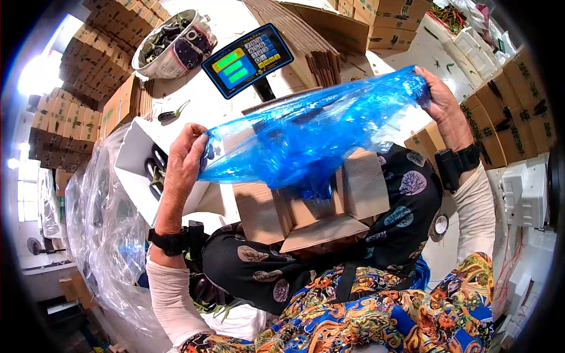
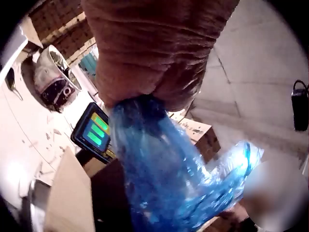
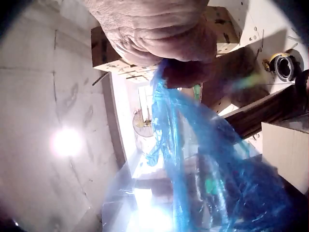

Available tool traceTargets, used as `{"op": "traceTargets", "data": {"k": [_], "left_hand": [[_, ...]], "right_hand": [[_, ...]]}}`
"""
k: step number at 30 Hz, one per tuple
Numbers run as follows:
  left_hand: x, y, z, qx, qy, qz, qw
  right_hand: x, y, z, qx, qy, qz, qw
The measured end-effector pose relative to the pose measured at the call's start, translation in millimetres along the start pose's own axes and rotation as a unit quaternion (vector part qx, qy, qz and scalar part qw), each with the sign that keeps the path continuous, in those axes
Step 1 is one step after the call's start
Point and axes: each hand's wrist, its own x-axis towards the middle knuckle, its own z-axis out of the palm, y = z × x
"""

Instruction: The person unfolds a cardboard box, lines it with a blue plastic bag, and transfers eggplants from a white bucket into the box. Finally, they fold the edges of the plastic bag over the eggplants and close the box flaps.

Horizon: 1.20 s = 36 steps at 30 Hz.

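Note:
A blue plastic bag (image 1: 306, 135) is stretched between both hands above an open cardboard box (image 1: 321, 226). Its left end is pinched by the left hand (image 1: 186, 154), its right end by the right hand (image 1: 440, 97), which is raised higher. The middle of the bag sags into the box opening. In the left wrist view the bag (image 2: 159, 169) hangs from the left hand (image 2: 154, 53); in the right wrist view the bag (image 3: 193, 145) trails from the right hand (image 3: 164, 34). Fingertips are partly hidden in both wrist views.
A scale display (image 1: 247, 60) stands behind the box. Eggplants lie in a white bin (image 1: 136, 159) at the left and in a fabric basket (image 1: 170, 70) at the back. Flattened cardboard (image 1: 294, 41) leans behind the scale. Clear plastic sheeting (image 1: 106, 229) hangs at the left; a tape roll (image 1: 440, 225) is at the right.

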Motion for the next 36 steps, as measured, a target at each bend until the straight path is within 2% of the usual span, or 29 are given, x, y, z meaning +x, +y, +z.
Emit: {"op": "traceTargets", "data": {"k": [2, 4, 5, 6, 7, 9, 13, 15, 17, 19, 21, 24, 25, 26, 27, 29, 31, 32, 36], "left_hand": [[-1, 5, 0, -0.034, 0.008, -0.027, 0.999], [0, 3, -2, -0.035, 0.040, -0.017, 0.998], [0, 7, 2, -0.054, 0.053, -0.017, 0.997], [0, 6, 4, -0.041, 0.050, -0.004, 0.998], [0, 2, 6, -0.027, 0.047, 0.008, 0.999], [1, 0, 14, -0.011, 0.037, 0.040, 0.998], [14, -5, 20, -0.014, 0.025, 0.027, 0.999], [16, -2, 25, -0.030, 0.022, 0.013, 0.999], [19, 4, 31, -0.055, 0.016, 0.005, 0.998], [23, 5, 33, -0.027, 0.014, 0.037, 0.999], [27, 4, 32, 0.004, 0.016, 0.076, 0.997], [28, -9, 19, 0.075, 0.056, 0.090, 0.991], [27, -13, 12, 0.113, 0.072, 0.094, 0.986], [27, -19, 8, 0.157, 0.086, 0.107, 0.978], [27, -25, 5, 0.198, 0.103, 0.132, 0.966], [30, -39, 5, 0.230, 0.127, 0.155, 0.952], [38, -52, 6, 0.218, 0.147, 0.151, 0.953], [42, -58, 6, 0.211, 0.156, 0.148, 0.953], [70, -81, 2, 0.244, 0.186, 0.130, 0.943]], "right_hand": [[-2, -5, -7, 0.013, 0.021, 0.000, 1.000], [-18, -4, 15, -0.233, 0.070, 0.036, 0.969], [-23, -4, 22, -0.352, 0.094, 0.053, 0.930], [-20, -2, 6, -0.548, 0.042, 0.055, 0.833], [-23, -1, 2, -0.644, 0.057, 0.017, 0.763], [-30, -5, 33, -0.597, 0.112, -0.008, 0.794], [-29, -10, 91, -0.508, 0.056, -0.099, 0.854], [-32, -1, 133, -0.543, -0.025, -0.121, 0.831], [-39, 31, 165, -0.589, -0.108, -0.102, 0.794], [-45, 79, 172, -0.620, -0.191, -0.168, 0.742], [-44, 91, 177, -0.597, -0.304, 0.040, 0.741], [-31, 103, 143, -0.571, -0.289, 0.060, 0.766], [-28, 96, 139, -0.576, -0.230, 0.024, 0.784], [-25, 85, 137, -0.571, -0.142, 0.075, 0.805], [-21, 81, 127, -0.557, -0.078, 0.060, 0.824], [-12, 74, 119, -0.558, 0.012, 0.034, 0.829], [3, 72, 112, -0.472, 0.050, 0.052, 0.879], [12, 74, 108, -0.465, 0.056, 0.023, 0.883], [52, 84, 94, -0.521, 0.071, -0.066, 0.848]]}}
